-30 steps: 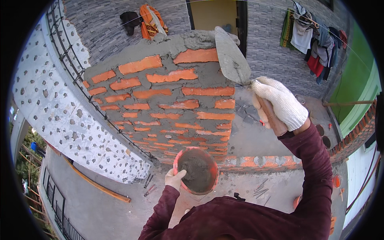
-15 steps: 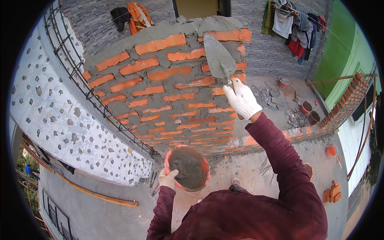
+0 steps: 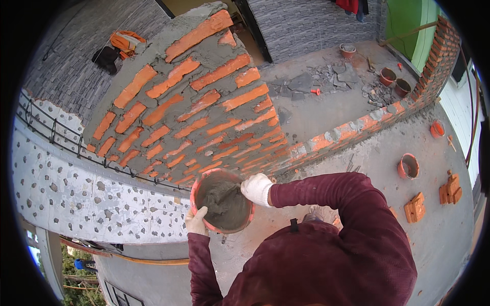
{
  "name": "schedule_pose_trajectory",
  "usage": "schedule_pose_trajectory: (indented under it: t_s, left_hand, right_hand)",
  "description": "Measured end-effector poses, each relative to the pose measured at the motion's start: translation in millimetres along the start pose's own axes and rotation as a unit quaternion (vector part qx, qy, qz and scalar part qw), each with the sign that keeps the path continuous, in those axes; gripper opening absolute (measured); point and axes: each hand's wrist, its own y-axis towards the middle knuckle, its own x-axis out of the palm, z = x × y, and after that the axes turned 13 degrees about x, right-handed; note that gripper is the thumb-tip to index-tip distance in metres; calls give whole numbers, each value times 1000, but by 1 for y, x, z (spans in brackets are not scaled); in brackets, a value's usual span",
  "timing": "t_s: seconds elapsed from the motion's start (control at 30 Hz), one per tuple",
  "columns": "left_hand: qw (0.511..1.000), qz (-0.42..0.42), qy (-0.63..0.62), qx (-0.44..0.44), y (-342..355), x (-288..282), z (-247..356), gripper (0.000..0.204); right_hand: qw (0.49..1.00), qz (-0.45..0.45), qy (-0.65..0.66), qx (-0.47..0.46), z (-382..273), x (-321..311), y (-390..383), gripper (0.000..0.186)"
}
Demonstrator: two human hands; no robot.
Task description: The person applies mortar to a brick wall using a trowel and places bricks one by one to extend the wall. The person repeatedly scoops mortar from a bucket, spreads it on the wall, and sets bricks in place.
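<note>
My left hand (image 3: 196,221), in a white work glove, grips the near-left rim of an orange-red bucket (image 3: 193,196). Grey wet mortar (image 3: 219,206) lies inside it. At the bucket's right side, my gloved right hand (image 3: 256,189) is closed on a trowel, whose handle the glove hides. The blade reaches into the mortar and can hardly be told apart from it. Just beyond the bucket rises a brick wall (image 3: 162,109) of orange bricks with thick grey joints, its top edge smeared with mortar.
Steel reinforcing bars (image 3: 66,140) run beside the wall, along a pitted white wall (image 3: 92,199). A low brick wall (image 3: 352,127) extends to the right. On the right floor stand another bucket (image 3: 408,166) and stacked bricks (image 3: 450,189). Broken slabs (image 3: 326,79) lie behind.
My right hand has come down from the upper wall with the trowel and into the bucket. My left hand stays on the rim. The whole view has turned and shifted.
</note>
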Motion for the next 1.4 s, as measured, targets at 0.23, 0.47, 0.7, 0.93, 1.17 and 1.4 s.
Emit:
schedule_pose_trajectory:
  t_s: [0.23,0.47,0.7,0.93,1.17,1.4]
  left_hand:
    - [1000,5,-3,-4,12,52,1,34]
    - [969,40,243,18,5,89,24,22]
    - [930,78,358,21,2,112,30,29]
    - [922,149,356,20,-8,84,15,29]
    - [948,192,252,39,-5,24,25,32]
    - [973,218,16,78,24,-128,36,26]
  right_hand:
    - [995,-66,72,-28,68,-39,-25,24]
    - [944,-325,-35,-51,112,-83,15,39]
    - [831,-550,80,31,85,-94,48,34]
    - [802,-556,217,-34,50,-77,38,39]
    - [664,-630,402,35,-4,-30,68,25]
    - [616,-617,484,72,-86,-93,122,24]
